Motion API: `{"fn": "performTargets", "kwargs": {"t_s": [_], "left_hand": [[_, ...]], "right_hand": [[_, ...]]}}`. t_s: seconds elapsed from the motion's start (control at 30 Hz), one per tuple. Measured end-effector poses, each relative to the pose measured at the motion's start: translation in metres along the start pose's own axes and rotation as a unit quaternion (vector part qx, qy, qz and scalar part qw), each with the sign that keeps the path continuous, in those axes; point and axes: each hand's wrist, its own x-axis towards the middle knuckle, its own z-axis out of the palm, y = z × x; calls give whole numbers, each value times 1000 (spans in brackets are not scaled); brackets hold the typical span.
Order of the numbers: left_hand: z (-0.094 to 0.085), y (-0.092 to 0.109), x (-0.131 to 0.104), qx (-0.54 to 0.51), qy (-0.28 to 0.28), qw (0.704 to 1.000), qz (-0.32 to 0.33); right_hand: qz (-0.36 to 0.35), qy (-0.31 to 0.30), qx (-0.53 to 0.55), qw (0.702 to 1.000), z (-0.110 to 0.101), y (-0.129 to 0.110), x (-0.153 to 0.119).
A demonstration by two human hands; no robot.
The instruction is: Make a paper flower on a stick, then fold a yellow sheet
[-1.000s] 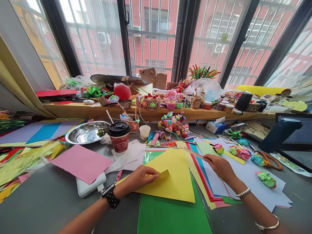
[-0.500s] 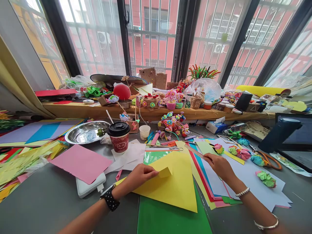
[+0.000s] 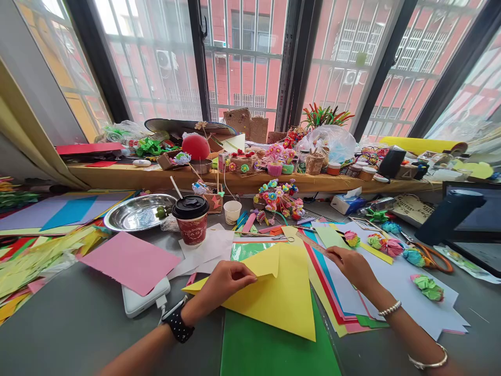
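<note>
A folded sheet of yellow paper [image 3: 284, 305] lies slanted in front of me. My left hand [image 3: 225, 287] is closed in a pinch on a raised flap near its middle. Beneath the paper is a smooth green sheet [image 3: 270, 342], partly covered. To the right, my right hand [image 3: 352, 267] is closed on one end of a thin ruler [image 3: 311, 242], which points up and left over the stacked coloured papers. White sheets [image 3: 403, 292] from that stack spread under and beside my right forearm.
Left of my hands are a pink sheet [image 3: 131, 261] on a white power bank [image 3: 143, 302], a lidded paper cup [image 3: 191, 224] and a metal plate [image 3: 136, 211]. Crumpled paper flowers [image 3: 427, 287] and orange-handled scissors [image 3: 434, 258] lie to the right. A crowded sill [image 3: 242, 181] runs behind.
My left hand has shifted slightly to the right, and the pinched flap of yellow paper is lifted and opened wider. The right hand and the ruler have stayed in place.
</note>
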Motion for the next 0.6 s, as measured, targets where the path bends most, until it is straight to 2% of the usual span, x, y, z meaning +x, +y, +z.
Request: {"fn": "performTargets", "kwargs": {"t_s": [0.13,0.2,0.3,0.4,0.5,0.6], "left_hand": [[-5,2,2,11,-98,995,30],[-7,1,3,62,-120,989,62],[-5,-6,5,200,-108,967,113],[5,-18,6,339,-110,924,140],[21,-27,3,381,-127,905,141],[39,-30,-5,409,-85,902,105]], "right_hand": [[4,12,17,1000,-1,0,1],[8,21,27,999,0,-1,1],[12,30,44,998,0,-5,2],[13,36,72,997,-1,-11,2],[1,37,79,996,-2,-21,0],[-11,36,62,997,1,-39,-4]]}}
